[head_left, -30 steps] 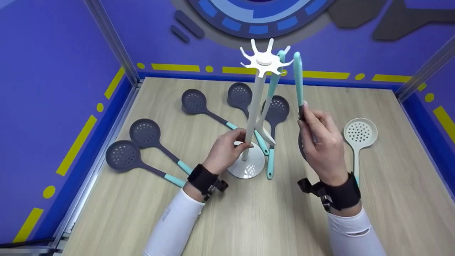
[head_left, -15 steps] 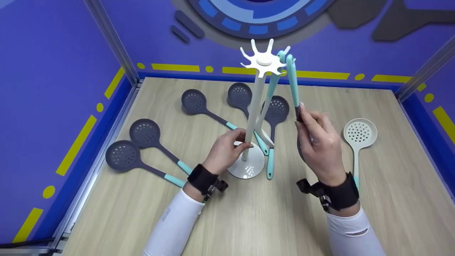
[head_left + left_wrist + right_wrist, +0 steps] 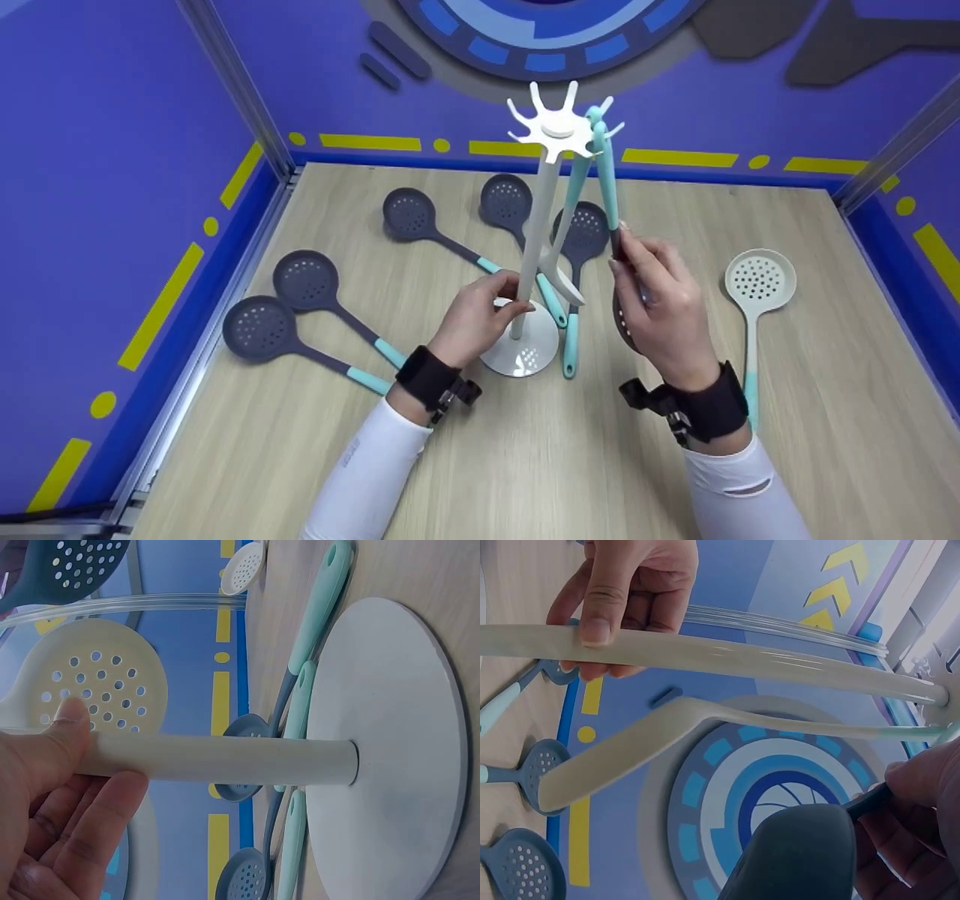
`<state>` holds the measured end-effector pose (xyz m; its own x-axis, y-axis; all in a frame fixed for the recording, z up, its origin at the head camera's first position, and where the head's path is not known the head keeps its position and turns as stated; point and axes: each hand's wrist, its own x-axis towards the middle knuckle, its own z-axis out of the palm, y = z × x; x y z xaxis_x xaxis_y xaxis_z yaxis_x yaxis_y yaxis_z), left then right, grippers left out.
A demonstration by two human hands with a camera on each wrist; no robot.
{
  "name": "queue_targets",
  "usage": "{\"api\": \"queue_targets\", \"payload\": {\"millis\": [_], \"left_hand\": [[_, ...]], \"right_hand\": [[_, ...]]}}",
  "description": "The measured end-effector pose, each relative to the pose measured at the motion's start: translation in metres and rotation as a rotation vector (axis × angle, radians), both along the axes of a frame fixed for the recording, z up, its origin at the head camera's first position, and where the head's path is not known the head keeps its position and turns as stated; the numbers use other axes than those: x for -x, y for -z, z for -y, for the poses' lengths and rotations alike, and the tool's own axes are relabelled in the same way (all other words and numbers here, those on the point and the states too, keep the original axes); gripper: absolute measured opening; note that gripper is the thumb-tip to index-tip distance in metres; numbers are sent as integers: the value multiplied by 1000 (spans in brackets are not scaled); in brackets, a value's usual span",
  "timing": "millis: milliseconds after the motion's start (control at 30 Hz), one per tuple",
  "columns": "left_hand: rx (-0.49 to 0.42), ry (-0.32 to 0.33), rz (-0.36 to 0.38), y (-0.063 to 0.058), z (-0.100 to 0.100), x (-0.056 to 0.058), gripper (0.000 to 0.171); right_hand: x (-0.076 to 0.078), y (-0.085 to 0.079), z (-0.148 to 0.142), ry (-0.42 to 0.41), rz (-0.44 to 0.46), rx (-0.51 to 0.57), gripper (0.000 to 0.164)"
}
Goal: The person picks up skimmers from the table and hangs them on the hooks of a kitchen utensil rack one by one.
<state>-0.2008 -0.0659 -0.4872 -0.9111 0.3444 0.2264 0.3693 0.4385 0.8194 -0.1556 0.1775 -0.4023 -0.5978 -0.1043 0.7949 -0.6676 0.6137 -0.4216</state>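
A white utensil stand rises from a round base, its top ringed with several hooks. My left hand grips the stand's pole low down, thumb and fingers around it, as the left wrist view shows. In my right hand a dark grey skimmer is pinched by its neck, head down. The teal handle end of that skimmer overlaps a right-hand hook in the head view. A cream skimmer hangs by its teal handle from a neighbouring hook, beside the pole.
Several dark grey skimmers with teal handles lie on the wooden table, two at the left and others behind the stand. Another cream skimmer lies at the right. Blue panels wall the table's back and sides.
My right hand has moved left with the dark grey skimmer, bringing its handle end from beside the stand's top to the hook. The hanging cream skimmer has swayed slightly. My left hand stays put.
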Motion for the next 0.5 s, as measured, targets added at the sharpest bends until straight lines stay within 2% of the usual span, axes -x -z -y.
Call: {"api": "queue_targets", "payload": {"millis": [500], "left_hand": [[4,-2,1,0,0,0,27]], "right_hand": [[1,5,4,-48,36,-22,45]]}}
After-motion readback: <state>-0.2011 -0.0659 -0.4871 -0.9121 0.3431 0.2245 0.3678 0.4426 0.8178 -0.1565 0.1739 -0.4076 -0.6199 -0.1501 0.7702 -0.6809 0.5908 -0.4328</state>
